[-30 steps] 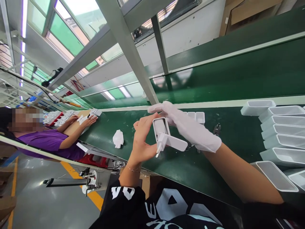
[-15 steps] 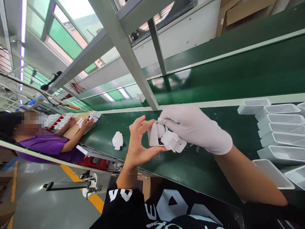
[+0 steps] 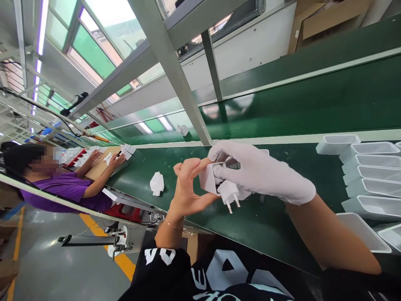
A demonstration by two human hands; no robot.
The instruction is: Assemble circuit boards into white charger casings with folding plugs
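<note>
My left hand (image 3: 186, 186), bare, grips a small white box (image 3: 207, 180) between thumb and fingers, its open side turned toward my right hand. The white-gloved right hand (image 3: 258, 171) is closed at that opening, its thumb bent in against a white plug charger (image 3: 228, 191). The charger's two round metal pins point down, below the box. Glove and charger hide most of the box's inside. Another white piece shows partly behind the glove. To the left, a crumpled-looking white item (image 3: 157, 184) lies on the green bench (image 3: 140, 169).
Several translucent white trays (image 3: 372, 184) stand in a row at the right. A metal post (image 3: 188, 92) rises behind the bench's back ledge. Further left, a person in purple (image 3: 59, 186) handles white pieces on a cardboard sheet. Behind the post lies a small white piece (image 3: 182, 130).
The charger has turned, so its pins now point down rather than to the right. My right fingers have shifted at the box opening. My left hand keeps its grip on the box.
</note>
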